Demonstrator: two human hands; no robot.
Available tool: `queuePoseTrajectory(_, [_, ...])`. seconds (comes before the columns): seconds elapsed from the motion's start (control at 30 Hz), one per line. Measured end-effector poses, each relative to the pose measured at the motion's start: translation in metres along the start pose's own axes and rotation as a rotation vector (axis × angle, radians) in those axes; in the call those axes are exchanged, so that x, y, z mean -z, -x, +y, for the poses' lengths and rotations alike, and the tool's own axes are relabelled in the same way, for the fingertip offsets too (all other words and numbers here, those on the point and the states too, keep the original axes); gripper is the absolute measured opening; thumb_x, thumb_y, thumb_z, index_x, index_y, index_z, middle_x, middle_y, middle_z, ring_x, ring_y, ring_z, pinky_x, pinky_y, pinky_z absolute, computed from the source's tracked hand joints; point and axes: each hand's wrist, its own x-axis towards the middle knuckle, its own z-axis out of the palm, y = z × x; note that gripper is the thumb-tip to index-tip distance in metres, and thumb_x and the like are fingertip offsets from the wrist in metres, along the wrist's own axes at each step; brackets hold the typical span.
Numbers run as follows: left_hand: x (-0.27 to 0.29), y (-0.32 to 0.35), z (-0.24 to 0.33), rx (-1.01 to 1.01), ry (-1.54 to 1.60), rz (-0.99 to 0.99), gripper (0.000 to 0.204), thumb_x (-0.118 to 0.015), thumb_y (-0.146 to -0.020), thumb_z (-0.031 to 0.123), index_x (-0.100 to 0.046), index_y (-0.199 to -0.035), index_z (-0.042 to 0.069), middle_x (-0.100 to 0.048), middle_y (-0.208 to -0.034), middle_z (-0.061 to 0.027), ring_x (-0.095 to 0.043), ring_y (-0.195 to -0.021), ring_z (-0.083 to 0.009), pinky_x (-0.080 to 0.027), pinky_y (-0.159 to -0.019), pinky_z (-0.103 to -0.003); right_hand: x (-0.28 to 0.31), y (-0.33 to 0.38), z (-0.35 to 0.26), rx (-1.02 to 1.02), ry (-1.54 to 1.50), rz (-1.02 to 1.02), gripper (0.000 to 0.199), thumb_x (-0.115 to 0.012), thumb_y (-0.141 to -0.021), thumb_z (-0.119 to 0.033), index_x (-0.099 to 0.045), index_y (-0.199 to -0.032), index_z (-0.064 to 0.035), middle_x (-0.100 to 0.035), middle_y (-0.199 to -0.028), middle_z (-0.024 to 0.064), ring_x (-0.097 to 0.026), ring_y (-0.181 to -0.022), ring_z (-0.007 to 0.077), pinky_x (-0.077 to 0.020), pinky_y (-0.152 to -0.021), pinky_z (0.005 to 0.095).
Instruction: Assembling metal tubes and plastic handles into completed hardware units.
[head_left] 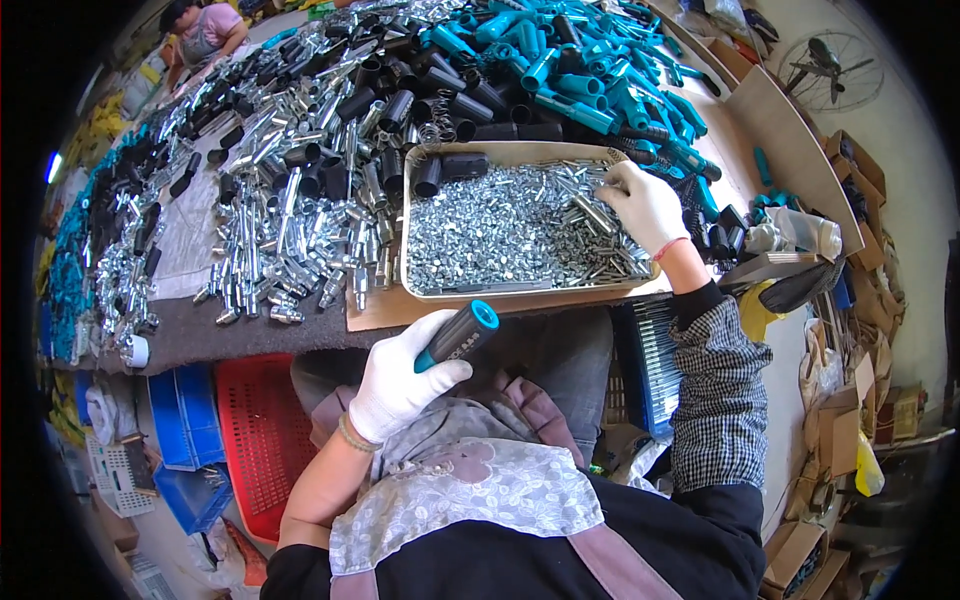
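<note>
The left hand, in a white glove, held a black handle with a teal end. The fingers were wrapped around it and the thumb lay along the near side. The handle was tilted, its teal end pointing up and to the right, in front of the table's near edge and above the person's lap.

The right hand, also gloved, was over the right side of a shallow tray. Its fingers were bent and drawn close together, with the tips down near the metal rods; whether they pinched one could not be told.

The tray was filled with small metal pieces, and black tubes lay in its far left corner. Left of the tray was a heap of metal fittings; beyond it, to the right, teal housings were piled. Below the table edge stood a red basket and, just beside it, a blue bin. Another person was at the far left.
</note>
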Motion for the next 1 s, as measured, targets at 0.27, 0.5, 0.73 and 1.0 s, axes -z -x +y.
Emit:
queuePoseTrajectory(0.27, [0.001, -0.009, 0.009, -0.025, 0.02, 0.004, 0.072, -0.078, -0.083, 0.047, -0.057, -0.133, -0.001, -0.071, -0.11, -0.0153, -0.068, -0.1, -0.0192, -0.05, -0.091, -0.032, -0.011, 0.009, -0.006, 0.101, 0.067, 0.062, 0.02, -0.067, -0.085, -0.023, -0.07, -0.1, -0.0096, -0.069, -0.097, 0.0146, -0.067, -0.093, 0.0331, -0.0522, -0.081, 0.042])
queuePoseTrajectory(0.5, [0.005, -0.008, 0.003, 0.01, -0.008, -0.002, 0.073, -0.076, -0.084, 0.05, -0.057, -0.134, 0.001, -0.071, -0.112, -0.0143, -0.068, -0.103, -0.0207, -0.051, -0.092, -0.033, -0.001, -0.005, 0.004, -0.098, 0.137, -0.162, 0.024, -0.069, -0.083, -0.027, -0.072, -0.095, -0.0062, -0.071, -0.093, 0.0186, -0.069, -0.091, 0.0357, -0.0531, -0.082, 0.0445])
queuePoseTrajectory(0.73, [0.003, -0.012, 0.001, -0.031, 0.006, -0.006, 0.072, -0.076, -0.084, 0.049, -0.057, -0.134, 0.001, -0.07, -0.114, -0.0147, -0.068, -0.104, -0.0209, -0.051, -0.093, -0.034, -0.016, -0.001, 0.018, -0.101, 0.352, 0.077, 0.028, -0.057, -0.097, -0.034, -0.07, -0.096, -0.0089, -0.07, -0.081, 0.0171, -0.068, -0.076, 0.0377, -0.0533, -0.068, 0.0488])
queuePoseTrajectory(1.0, [0.007, -0.016, -0.001, -0.06, -0.061, -0.015, 0.06, -0.079, -0.085, 0.029, -0.057, -0.134, 0.003, -0.071, -0.111, -0.0156, -0.07, -0.099, -0.0211, -0.052, -0.089, -0.032, 0.027, 0.047, -0.096, 0.275, -0.678, -0.264, 0.017, -0.066, -0.09, -0.02, -0.07, -0.094, -0.0039, -0.069, -0.086, 0.0122, -0.069, -0.078, 0.0251, -0.053, -0.072, 0.0344])
